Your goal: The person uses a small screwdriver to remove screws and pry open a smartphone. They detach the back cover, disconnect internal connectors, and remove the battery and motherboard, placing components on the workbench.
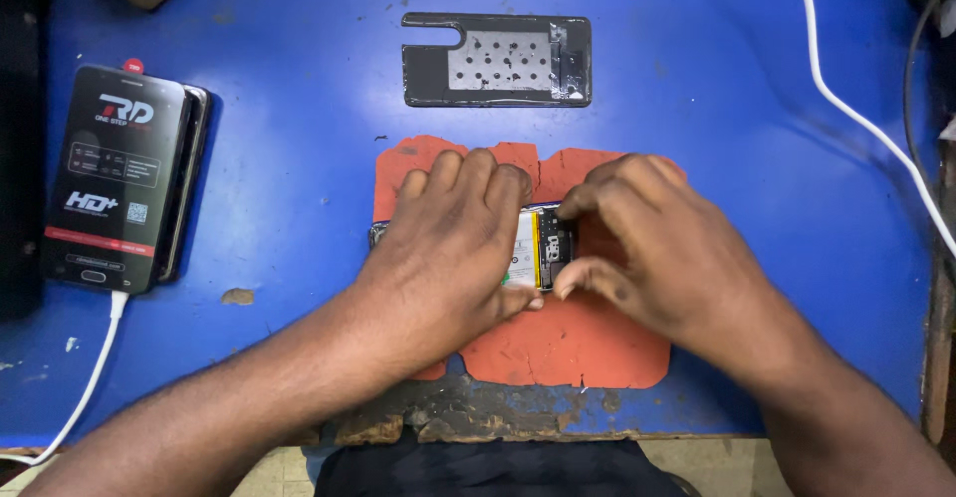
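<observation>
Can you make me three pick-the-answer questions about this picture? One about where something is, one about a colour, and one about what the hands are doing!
1. Where is the black back cover?
A. Above the orange mat
B. Under the left hand
C. Off the table

2. What colour is the table?
A. Green
B. Blue
C. White

3. What are the hands doing?
A. Resting apart on the table
B. Holding the white cable
C. Both on the opened phone

Answers:
1 A: the cover lies on the table beyond the orange mat.
2 B: the bare top is blue.
3 C: the left hand presses down on the opened phone, and the right hand has its fingertips at the phone's end.
</observation>
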